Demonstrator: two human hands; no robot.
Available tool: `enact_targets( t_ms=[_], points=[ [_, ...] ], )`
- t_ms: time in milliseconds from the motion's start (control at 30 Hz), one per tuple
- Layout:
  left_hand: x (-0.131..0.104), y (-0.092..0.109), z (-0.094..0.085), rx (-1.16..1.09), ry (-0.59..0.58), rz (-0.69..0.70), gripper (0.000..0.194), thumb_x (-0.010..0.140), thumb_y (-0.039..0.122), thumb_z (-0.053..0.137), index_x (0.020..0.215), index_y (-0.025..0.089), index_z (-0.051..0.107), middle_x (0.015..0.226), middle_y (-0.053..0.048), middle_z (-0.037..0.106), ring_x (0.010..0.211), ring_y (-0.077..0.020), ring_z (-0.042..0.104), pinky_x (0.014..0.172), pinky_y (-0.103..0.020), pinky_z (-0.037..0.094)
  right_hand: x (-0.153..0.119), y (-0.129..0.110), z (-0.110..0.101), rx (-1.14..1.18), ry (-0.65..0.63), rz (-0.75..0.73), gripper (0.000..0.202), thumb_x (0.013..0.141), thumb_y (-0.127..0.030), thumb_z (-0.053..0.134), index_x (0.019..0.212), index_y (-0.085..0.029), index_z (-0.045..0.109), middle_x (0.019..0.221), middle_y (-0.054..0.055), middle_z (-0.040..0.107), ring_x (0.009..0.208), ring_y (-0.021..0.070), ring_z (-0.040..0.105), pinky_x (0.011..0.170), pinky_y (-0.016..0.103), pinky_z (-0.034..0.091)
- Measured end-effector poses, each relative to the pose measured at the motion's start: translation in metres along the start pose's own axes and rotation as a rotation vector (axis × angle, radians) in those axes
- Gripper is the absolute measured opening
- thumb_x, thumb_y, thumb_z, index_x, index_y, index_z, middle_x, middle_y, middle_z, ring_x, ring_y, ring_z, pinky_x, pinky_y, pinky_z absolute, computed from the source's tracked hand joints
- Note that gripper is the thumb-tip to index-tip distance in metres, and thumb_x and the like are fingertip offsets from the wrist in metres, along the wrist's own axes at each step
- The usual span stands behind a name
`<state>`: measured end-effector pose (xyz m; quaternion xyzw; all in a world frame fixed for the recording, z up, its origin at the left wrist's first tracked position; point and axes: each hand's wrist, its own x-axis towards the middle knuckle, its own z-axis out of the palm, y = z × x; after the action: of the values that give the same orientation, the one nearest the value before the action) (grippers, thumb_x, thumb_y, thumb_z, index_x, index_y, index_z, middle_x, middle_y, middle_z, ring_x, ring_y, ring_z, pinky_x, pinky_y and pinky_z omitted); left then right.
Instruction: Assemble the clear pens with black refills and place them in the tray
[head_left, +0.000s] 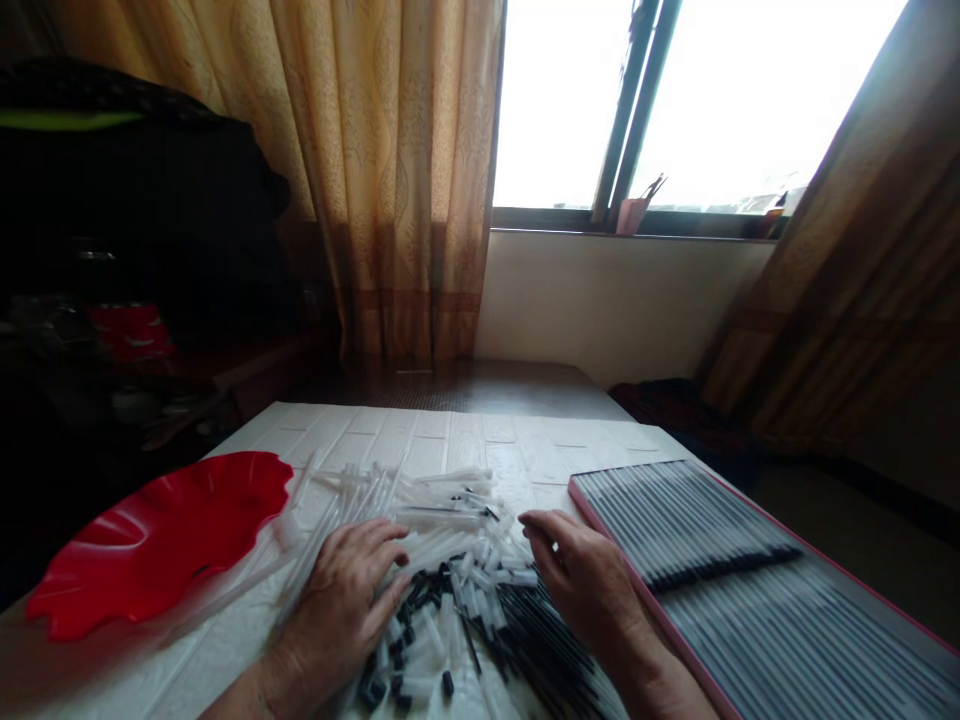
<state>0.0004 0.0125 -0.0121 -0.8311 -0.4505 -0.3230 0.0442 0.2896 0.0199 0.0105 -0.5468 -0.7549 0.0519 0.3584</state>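
Observation:
Clear plastic tubes (442,490) lie in a loose pile in the middle of the white brick-patterned table cover. Nearer to me are short clear caps with black ends (431,635) and a bundle of thin black rods (544,630). My left hand (352,590) hovers at the left side of the pile, fingers apart, holding nothing visible. On the pile's right, my right hand (574,560) has its thumb and fingertips drawn together; anything between them is too small to make out. Beside it, a pink-edged tray (576,490) holds rows of slim, pen-like pieces.
A red scalloped dish (165,535) sits at the left of the table cover (517,450). Beyond the table stand a dark surface, curtains (405,180) and a window with a pink cup (631,215) on its sill. A red-labelled bottle (131,330) is at far left.

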Motion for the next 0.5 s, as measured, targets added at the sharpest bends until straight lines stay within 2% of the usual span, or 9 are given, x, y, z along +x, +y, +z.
enact_targets(
  t_ms=[133, 233, 300, 367, 433, 500],
  points=[
    [0.001, -0.005, -0.007, -0.08, 0.087, -0.037, 0.018, 0.095, 0.03, 0.054, 0.105, 0.024, 0.067, 0.102, -0.005, 0.078, 0.097, -0.0236, 0.074, 0.091, -0.037, 0.056, 0.0, 0.008, -0.005, -0.002, 0.068, 0.059, 0.03, 0.091, -0.027, 0.045, 0.099, -0.022, 0.073, 0.098, 0.009, 0.079, 0.088, 0.0253, 0.075, 0.079, 0.033, 0.053],
    [0.002, -0.002, -0.016, -0.224, 0.112, -0.124, 0.021, 0.1, 0.037, 0.049, 0.107, 0.025, 0.064, 0.099, -0.003, 0.079, 0.09, -0.0206, 0.076, 0.077, -0.027, 0.06, 0.001, 0.011, -0.01, -0.019, 0.01, 0.122, 0.028, 0.089, -0.03, 0.047, 0.095, -0.023, 0.073, 0.093, 0.009, 0.079, 0.086, 0.0266, 0.074, 0.074, 0.033, 0.052],
    [0.003, 0.005, -0.023, -0.458, 0.144, -0.3, 0.025, 0.1, 0.044, 0.05, 0.103, 0.023, 0.062, 0.097, -0.005, 0.079, 0.087, -0.0215, 0.077, 0.069, -0.025, 0.06, 0.001, 0.007, -0.015, -0.01, -0.106, 0.175, 0.026, 0.089, -0.032, 0.049, 0.088, -0.022, 0.073, 0.082, 0.007, 0.078, 0.077, 0.0252, 0.073, 0.067, 0.031, 0.049],
    [0.005, 0.013, -0.029, -0.585, 0.215, -0.432, 0.03, 0.098, 0.052, 0.051, 0.101, 0.023, 0.06, 0.094, -0.005, 0.078, 0.082, -0.0206, 0.075, 0.067, -0.025, 0.059, 0.0, -0.001, -0.022, 0.05, -0.264, 0.192, 0.023, 0.087, -0.03, 0.053, 0.08, -0.022, 0.073, 0.073, 0.004, 0.075, 0.069, 0.0216, 0.069, 0.062, 0.028, 0.046],
    [0.004, 0.019, -0.033, -0.61, 0.281, -0.444, 0.034, 0.097, 0.058, 0.051, 0.1, 0.024, 0.059, 0.082, -0.001, 0.073, 0.073, -0.0179, 0.072, 0.069, -0.025, 0.058, -0.003, -0.011, -0.027, 0.126, -0.439, 0.17, 0.019, 0.082, -0.025, 0.058, 0.073, -0.022, 0.075, 0.069, 0.002, 0.073, 0.066, 0.0184, 0.067, 0.06, 0.025, 0.043],
    [0.0, 0.024, -0.033, -0.556, 0.31, -0.37, 0.036, 0.098, 0.059, 0.05, 0.101, 0.025, 0.06, 0.074, 0.002, 0.068, 0.067, -0.0162, 0.068, 0.068, -0.025, 0.056, -0.008, -0.021, -0.03, 0.153, -0.574, 0.154, 0.015, 0.075, -0.02, 0.062, 0.07, -0.023, 0.076, 0.069, 0.0, 0.074, 0.067, 0.017, 0.066, 0.06, 0.024, 0.041]
  ],
)
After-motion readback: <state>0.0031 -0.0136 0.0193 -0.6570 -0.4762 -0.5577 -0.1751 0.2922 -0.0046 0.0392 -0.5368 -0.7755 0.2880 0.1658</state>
